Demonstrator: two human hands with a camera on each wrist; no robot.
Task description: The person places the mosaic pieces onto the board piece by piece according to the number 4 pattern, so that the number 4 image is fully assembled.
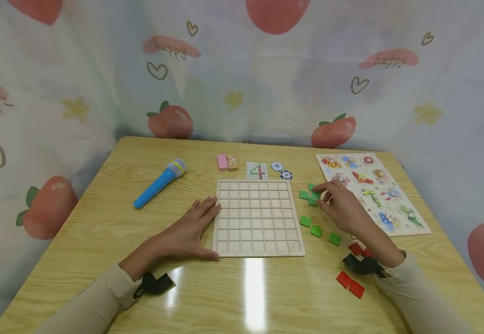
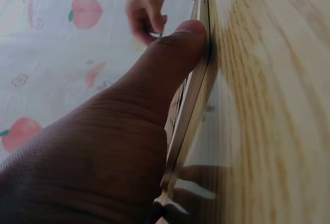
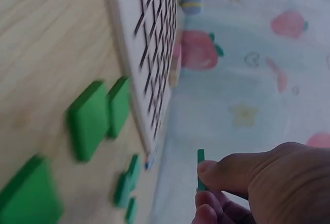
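A pale wooden grid board (image 1: 258, 218) lies in the middle of the table, its square cells bare. My left hand (image 1: 187, 227) rests along its left side, fingers spread, with the thumb at the near left corner; the left wrist view has this thumb (image 2: 175, 49) against the board's edge. Between thumb and fingertips, my right hand (image 1: 342, 204) pinches a green square tile (image 3: 200, 157), held edge-on in the right wrist view. Below it several green tiles lie loose right of the board, among them a nearer tile (image 1: 334, 239) and another tile (image 1: 316, 230).
Red tiles (image 1: 350, 284) lie near my right wrist. An insect puzzle board (image 1: 392, 199) is at the right. Behind the grid board are a small pattern card (image 1: 257, 170), two poker chips (image 1: 286, 175) and a pink block (image 1: 222, 162). A blue toy microphone (image 1: 158, 185) lies at the left.
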